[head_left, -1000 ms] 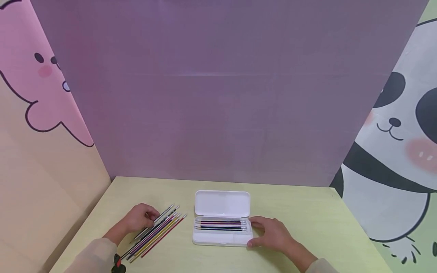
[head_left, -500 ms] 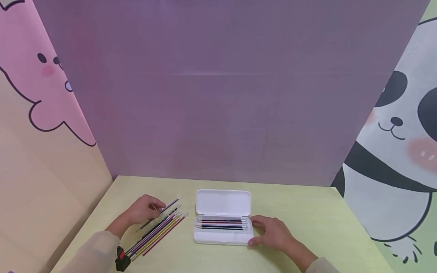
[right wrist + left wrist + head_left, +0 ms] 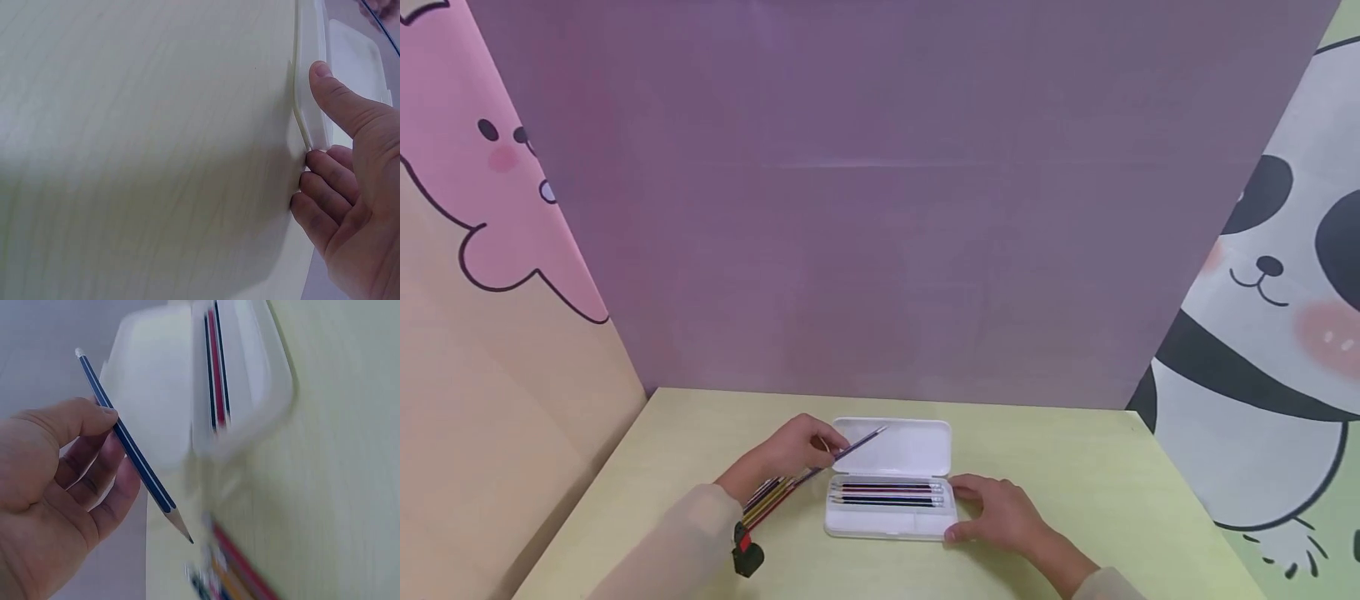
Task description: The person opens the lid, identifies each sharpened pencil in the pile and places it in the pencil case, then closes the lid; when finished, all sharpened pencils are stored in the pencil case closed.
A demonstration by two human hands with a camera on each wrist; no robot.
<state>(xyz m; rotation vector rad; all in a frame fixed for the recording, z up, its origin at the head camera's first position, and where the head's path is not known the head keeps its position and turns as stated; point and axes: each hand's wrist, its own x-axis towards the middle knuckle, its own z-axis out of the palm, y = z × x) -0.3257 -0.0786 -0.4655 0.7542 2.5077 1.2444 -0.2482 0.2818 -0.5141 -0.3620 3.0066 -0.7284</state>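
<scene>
My left hand [image 3: 796, 447] pinches a dark blue striped pencil [image 3: 134, 450] between thumb and fingers. The sharpened tip points down in the left wrist view, and the white end points up. In the head view the pencil overlaps the raised lid of a white pencil case [image 3: 867, 523]. Several pencils [image 3: 887, 502] lie side by side in the case's rear compartment. At the case's right end, my right hand [image 3: 996, 512] grips it, thumb at the front corner and fingers at the rear side. In the right wrist view, the thumb [image 3: 337, 94] rests along the white edge.
Left of the case a bundle of loose pencils [image 3: 767, 504] lies on the pale table [image 3: 1075, 475], partly hidden by my left arm. A black and red device [image 3: 747, 557] shows by the left sleeve. A purple panel [image 3: 880, 250] stands behind the table.
My left hand has lifted the blue pencil from the loose bundle and carried it rightward to the case's lid. The right hand stays at the case.
</scene>
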